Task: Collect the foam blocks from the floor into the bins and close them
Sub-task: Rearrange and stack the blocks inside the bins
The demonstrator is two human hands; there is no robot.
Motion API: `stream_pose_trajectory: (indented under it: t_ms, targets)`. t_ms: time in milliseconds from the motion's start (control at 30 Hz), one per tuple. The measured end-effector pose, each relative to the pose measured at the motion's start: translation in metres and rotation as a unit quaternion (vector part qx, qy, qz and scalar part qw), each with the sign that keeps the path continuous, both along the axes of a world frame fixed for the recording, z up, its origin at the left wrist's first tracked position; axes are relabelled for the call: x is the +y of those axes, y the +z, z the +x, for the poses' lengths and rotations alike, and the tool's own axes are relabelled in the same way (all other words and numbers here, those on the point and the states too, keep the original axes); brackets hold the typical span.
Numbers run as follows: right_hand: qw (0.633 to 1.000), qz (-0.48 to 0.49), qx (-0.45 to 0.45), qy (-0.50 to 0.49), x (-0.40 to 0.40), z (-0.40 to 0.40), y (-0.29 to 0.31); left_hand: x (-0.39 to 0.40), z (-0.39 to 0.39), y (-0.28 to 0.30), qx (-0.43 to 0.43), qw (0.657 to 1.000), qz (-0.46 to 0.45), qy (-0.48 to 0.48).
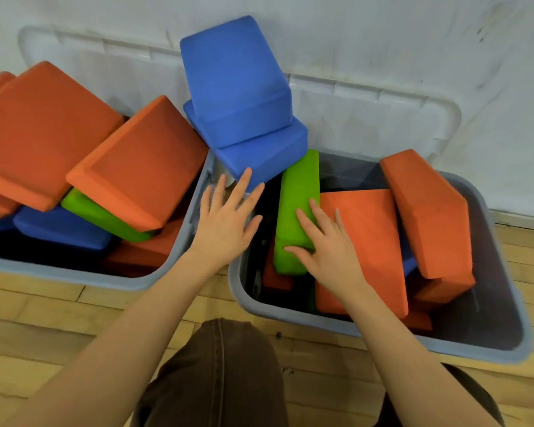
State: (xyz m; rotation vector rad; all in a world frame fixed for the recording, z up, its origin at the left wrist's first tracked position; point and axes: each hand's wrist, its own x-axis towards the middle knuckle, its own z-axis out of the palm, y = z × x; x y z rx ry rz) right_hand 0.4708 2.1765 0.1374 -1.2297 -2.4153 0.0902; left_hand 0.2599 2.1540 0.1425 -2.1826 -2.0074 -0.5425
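Two grey bins stand side by side on the wood floor: the left bin (179, 251) and the right bin (512, 328). Both hold orange, blue and green foam blocks. Two blue blocks (238, 87) are stacked between the bins, leaning toward the wall. My left hand (225, 223) is spread with straight fingers, its fingertips touching the lower blue block (265, 155). My right hand (327, 245) lies flat on a green block (296, 204) that stands on edge in the right bin, next to a large orange block (373, 241).
Both bins' clear lids (367, 115) lean open against the white wall behind them. Orange blocks (43, 124) pile above the left bin's rim. My knee in brown trousers (216, 374) is at the bottom centre over the wooden floor (43, 328).
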Motion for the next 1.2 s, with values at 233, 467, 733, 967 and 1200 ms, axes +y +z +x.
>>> stream_pose_trajectory:
  t_ms: [233,467,733,967,1200]
  targets:
    - [0.985,0.015,0.155,-0.076,-0.011,-0.003,0.013,0.01,0.004,0.012,0.024,0.998,-0.033,0.044]
    - [0.952,-0.006,0.271,-0.145,-0.01,0.0,0.043,0.011,0.023,0.022,-0.068,0.988,-0.122,0.061]
    - [0.931,-0.021,0.335,-0.142,-0.022,0.021,0.077,-0.013,0.05,0.08,-0.093,0.975,-0.176,-0.098]
    - [0.902,0.005,0.404,-0.151,-0.03,0.037,0.102,-0.021,0.08,0.092,-0.282,0.936,-0.18,-0.11]
    - [0.933,0.044,0.312,-0.172,-0.025,0.057,0.127,-0.015,0.104,0.118,-0.402,0.91,-0.028,-0.094]
